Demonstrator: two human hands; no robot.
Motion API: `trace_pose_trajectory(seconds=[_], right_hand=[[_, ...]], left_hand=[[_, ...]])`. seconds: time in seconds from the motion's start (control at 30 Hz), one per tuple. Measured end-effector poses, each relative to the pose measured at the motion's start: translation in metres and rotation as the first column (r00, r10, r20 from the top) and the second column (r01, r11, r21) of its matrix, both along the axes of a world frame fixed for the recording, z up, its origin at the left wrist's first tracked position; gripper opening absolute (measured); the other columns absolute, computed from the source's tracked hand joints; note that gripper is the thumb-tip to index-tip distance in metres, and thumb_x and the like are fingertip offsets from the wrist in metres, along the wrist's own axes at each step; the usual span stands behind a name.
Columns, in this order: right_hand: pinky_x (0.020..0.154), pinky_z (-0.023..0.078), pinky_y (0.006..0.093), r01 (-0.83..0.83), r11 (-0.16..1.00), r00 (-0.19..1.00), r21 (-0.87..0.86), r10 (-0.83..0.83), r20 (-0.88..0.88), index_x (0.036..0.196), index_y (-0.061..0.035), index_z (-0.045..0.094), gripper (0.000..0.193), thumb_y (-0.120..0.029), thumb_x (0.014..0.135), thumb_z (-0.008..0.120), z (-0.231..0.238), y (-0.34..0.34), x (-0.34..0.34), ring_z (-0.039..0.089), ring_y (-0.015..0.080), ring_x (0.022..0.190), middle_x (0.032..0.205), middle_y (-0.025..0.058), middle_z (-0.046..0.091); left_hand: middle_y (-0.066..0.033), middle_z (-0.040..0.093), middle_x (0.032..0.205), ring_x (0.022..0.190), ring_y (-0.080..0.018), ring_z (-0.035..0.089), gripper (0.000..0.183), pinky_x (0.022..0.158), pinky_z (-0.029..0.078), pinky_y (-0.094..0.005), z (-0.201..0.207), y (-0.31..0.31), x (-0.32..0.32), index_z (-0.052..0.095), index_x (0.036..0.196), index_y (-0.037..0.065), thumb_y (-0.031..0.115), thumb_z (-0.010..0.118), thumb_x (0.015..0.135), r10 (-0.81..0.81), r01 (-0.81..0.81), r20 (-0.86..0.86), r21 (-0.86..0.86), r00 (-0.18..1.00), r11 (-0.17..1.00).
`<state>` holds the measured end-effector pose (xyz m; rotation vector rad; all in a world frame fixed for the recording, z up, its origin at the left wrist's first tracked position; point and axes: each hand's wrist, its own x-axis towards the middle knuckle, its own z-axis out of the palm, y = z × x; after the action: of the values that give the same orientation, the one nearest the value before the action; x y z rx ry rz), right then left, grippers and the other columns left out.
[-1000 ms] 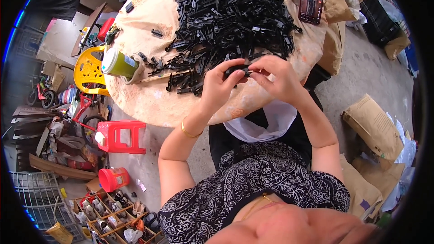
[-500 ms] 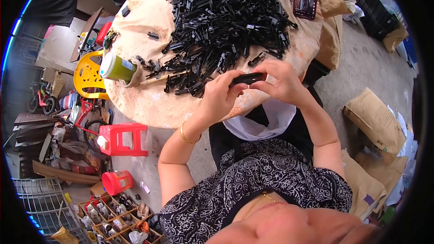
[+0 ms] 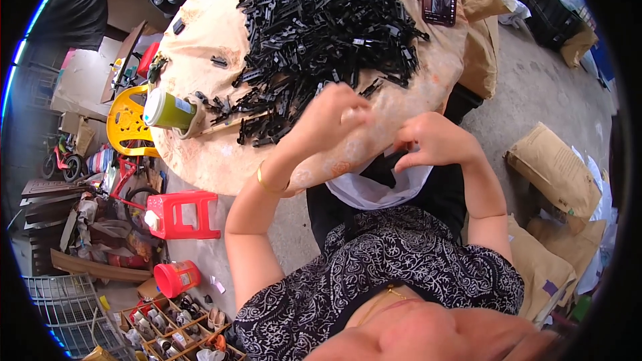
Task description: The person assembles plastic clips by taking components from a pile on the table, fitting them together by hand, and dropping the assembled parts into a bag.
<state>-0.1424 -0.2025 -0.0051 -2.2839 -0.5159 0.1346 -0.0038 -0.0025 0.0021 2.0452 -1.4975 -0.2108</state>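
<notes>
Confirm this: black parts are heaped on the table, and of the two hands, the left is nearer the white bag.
Wrong hand: the head view shows the right hand nearer the white bag. The black parts are indeed heaped on the table.

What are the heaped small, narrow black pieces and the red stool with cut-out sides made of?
The small, narrow black pieces look like hard plastic, smooth and a bit shiny: glints show on them, though coated metal is possible. The red stool with cut-out sides seems to be moulded plastic, glossy, judging by its even colour and highlights.
</notes>
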Motion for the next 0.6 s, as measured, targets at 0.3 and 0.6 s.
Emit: trace_pose_trajectory(seconds=[0.3, 0.6], right_hand=[[0.073, 0.047, 0.0336, 0.42, 0.907, 0.714, -0.036, -0.306, 0.63, 0.089, -0.0027, 0.064, 0.019, -0.006, 0.072, 0.059, -0.044, 0.02, 0.061, 0.053, 0.0253, 0.087, 0.087, 0.0073, 0.06], [0.069, 0.045, 0.0258, 0.335, 0.766, 0.827, 0.549, -0.518, 0.218, 0.1, -0.0026, 0.065, 0.019, -0.003, 0.082, 0.06, -0.042, 0.018, 0.059, 0.055, 0.0151, 0.075, 0.082, 0.0024, 0.061]], left_hand=[[-0.0118, 0.06, 0.081, 0.085, -0.0271, 0.056, 0.027, 0.068, 0.048, -0.0348, -0.022, -0.053, 0.02, 0.063, 0.071, 0.003, 0.03, 0.069, 0.074, 0.409, -0.548, 0.634, 0.029, 0.656, 0.836], [-0.0059, 0.061, 0.065, 0.06, -0.0176, 0.057, 0.016, 0.057, 0.046, -0.0296, 0.01, -0.005, 0.014, 0.065, 0.08, -0.001, 0.015, 0.068, 0.079, 0.55, -0.557, -0.104, -0.047, 0.828, 0.829]])
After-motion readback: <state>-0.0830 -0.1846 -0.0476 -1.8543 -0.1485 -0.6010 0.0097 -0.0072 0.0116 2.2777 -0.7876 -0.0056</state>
